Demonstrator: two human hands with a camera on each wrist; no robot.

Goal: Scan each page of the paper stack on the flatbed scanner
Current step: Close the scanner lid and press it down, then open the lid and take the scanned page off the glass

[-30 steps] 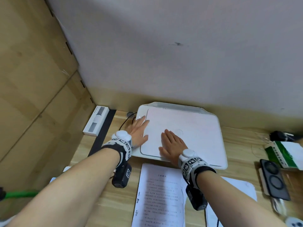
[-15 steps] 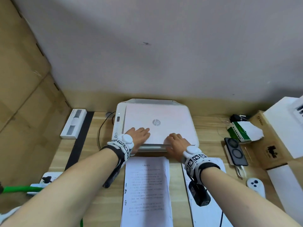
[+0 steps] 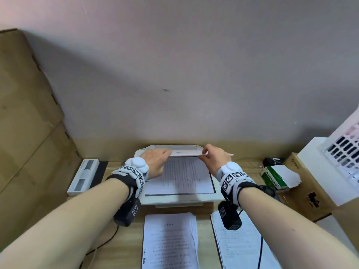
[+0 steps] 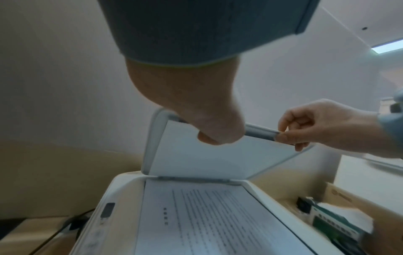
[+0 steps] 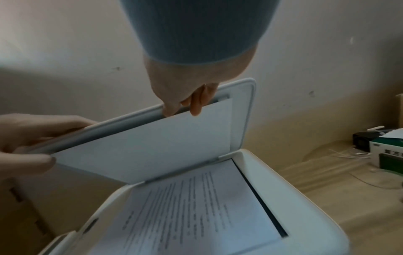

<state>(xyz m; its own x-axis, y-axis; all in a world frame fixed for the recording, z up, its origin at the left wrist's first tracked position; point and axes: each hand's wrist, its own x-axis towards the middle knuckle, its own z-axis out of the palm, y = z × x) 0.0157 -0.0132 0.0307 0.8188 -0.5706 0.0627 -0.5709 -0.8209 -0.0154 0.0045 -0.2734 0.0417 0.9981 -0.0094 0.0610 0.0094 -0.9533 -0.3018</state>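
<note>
The white flatbed scanner (image 3: 178, 199) stands at the back of the desk with its lid (image 3: 184, 153) lifted about halfway. A printed page (image 3: 180, 177) lies on the glass, text showing through. My left hand (image 3: 162, 155) grips the lid's front edge near its left end, thumb underneath. My right hand (image 3: 206, 154) pinches the same edge further right. In the wrist views the lid's white underside (image 4: 207, 155) (image 5: 152, 146) hangs over the page (image 4: 207, 215) (image 5: 185, 207). A paper stack (image 3: 169, 239) lies in front of the scanner, with a second pile (image 3: 246, 247) to its right.
A white strip-shaped device (image 3: 83, 177) lies left of the scanner, by the wooden side panel. A green and white box (image 3: 275, 177), a cardboard box (image 3: 303, 189) and a large white box (image 3: 320, 171) crowd the right. The wall stands close behind the lid.
Both hands slid from lying flat on the closed lid to its front edge and raised it. The page on the glass is now uncovered.
</note>
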